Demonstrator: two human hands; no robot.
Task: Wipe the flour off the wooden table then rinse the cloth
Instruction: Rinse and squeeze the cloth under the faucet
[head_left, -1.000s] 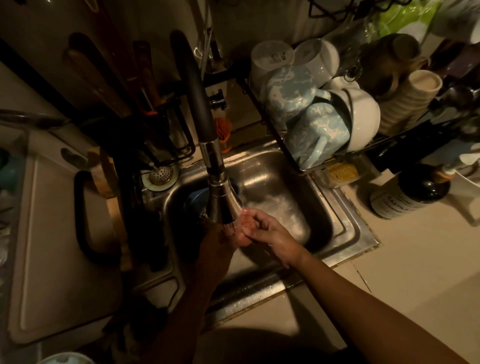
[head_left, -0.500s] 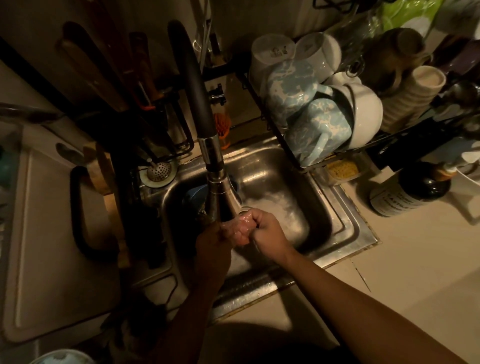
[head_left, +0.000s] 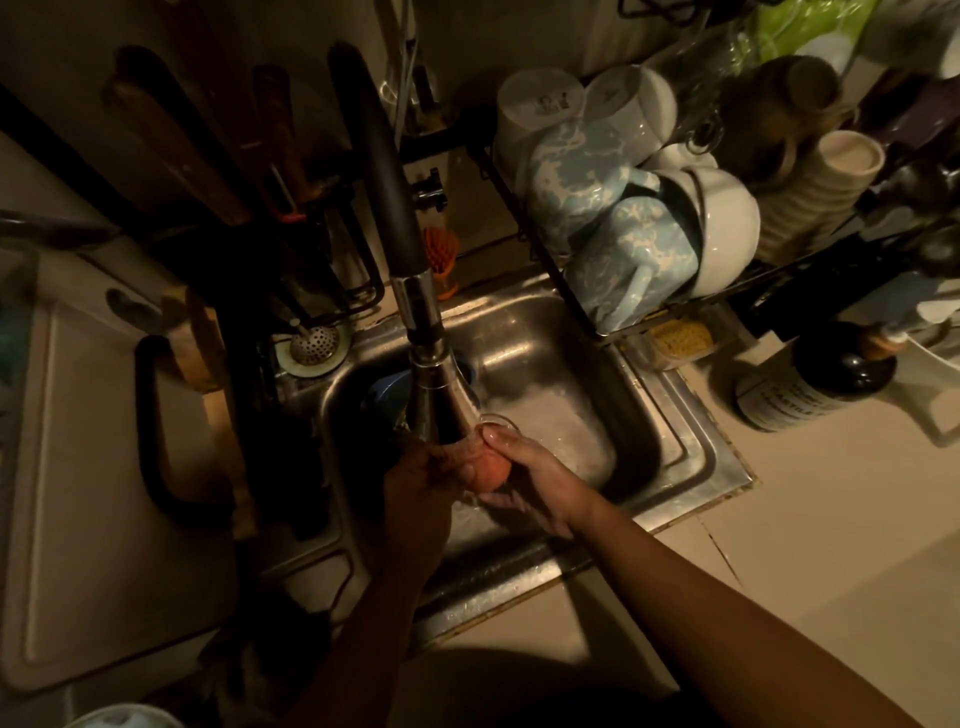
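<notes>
Pinkish-orange wadded cloth (head_left: 491, 472), gripped by left hand (head_left: 423, 486) and right hand (head_left: 532, 480) at centre frame under the running steel faucet (head_left: 434, 384) over the metal sink (head_left: 680, 415): wiping presumably done, rinse underway.

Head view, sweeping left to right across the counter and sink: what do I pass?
Cutting board → strainer → faucet → cloth → blue mugs → dark bottle.
</notes>
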